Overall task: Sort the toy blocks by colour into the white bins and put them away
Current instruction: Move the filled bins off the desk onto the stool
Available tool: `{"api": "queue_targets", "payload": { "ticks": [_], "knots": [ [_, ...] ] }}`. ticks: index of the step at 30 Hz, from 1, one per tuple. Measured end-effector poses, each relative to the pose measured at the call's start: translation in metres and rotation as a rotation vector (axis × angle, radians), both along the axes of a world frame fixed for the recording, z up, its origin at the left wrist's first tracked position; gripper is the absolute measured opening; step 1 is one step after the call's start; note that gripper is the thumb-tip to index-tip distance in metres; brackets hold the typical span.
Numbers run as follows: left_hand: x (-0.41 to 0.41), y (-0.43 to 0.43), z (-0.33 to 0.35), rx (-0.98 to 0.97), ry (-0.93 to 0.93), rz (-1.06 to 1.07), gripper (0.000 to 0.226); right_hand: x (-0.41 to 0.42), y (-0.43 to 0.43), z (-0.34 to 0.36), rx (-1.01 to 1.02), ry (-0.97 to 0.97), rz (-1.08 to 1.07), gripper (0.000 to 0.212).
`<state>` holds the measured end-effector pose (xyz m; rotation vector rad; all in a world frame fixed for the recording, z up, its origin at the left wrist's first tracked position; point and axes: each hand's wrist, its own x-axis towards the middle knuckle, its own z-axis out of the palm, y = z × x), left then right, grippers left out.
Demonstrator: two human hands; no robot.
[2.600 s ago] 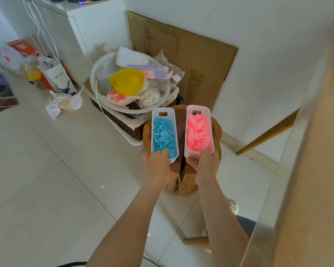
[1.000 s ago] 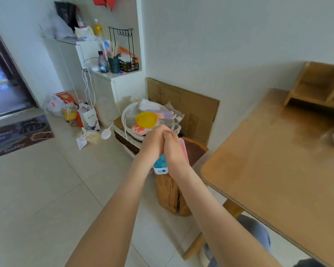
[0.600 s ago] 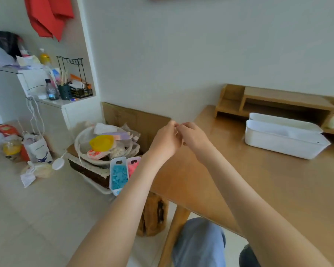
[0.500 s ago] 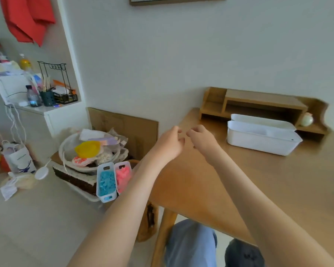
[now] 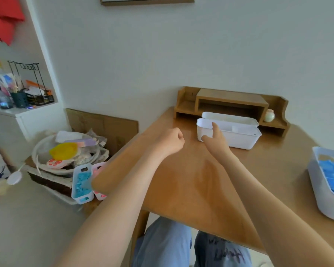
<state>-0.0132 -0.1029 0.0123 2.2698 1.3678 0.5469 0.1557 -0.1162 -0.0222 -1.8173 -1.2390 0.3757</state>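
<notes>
Two empty white bins stand at the back of the wooden table (image 5: 181, 182), the near one (image 5: 237, 138) in front of the far one (image 5: 229, 116). My right hand (image 5: 215, 140) is at the near bin's left end, index finger over the rim and thumb against the outer wall. My left hand (image 5: 170, 141) hovers over the table as an empty fist. A bin of blue blocks (image 5: 325, 197) sits at the table's right edge. Left of the table, lower down, stand a blue-filled bin (image 5: 82, 183) and a pink-filled bin (image 5: 97, 169), the pink one partly hidden by the table edge.
A wooden desk shelf (image 5: 231, 101) lines the wall behind the empty bins. A basket of clutter (image 5: 66, 153) and a cardboard sheet (image 5: 102, 120) stand on the floor to the left. My knees (image 5: 181, 245) are under the table's front edge.
Both hands let go of the blue and pink bins on the stool and came up over the table. My right hand has since reached forward to the near empty bin.
</notes>
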Motion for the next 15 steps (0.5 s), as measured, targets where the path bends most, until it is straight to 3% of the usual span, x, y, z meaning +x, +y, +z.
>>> {"api": "queue_targets", "payload": {
  "ticks": [5,10,15],
  "knots": [
    [-0.015,-0.005,0.007,0.026,0.100,0.111,0.010,-0.007,0.027,0.008,-0.017,-0.065,0.024,0.068],
    [-0.003,-0.013,0.011,0.009,0.107,0.150,0.008,0.000,0.046,0.007,-0.111,-0.046,-0.008,0.070],
    [0.009,-0.017,-0.002,-0.016,0.083,0.145,0.013,0.009,0.048,-0.010,-0.087,-0.223,-0.094,0.026]
  ]
}}
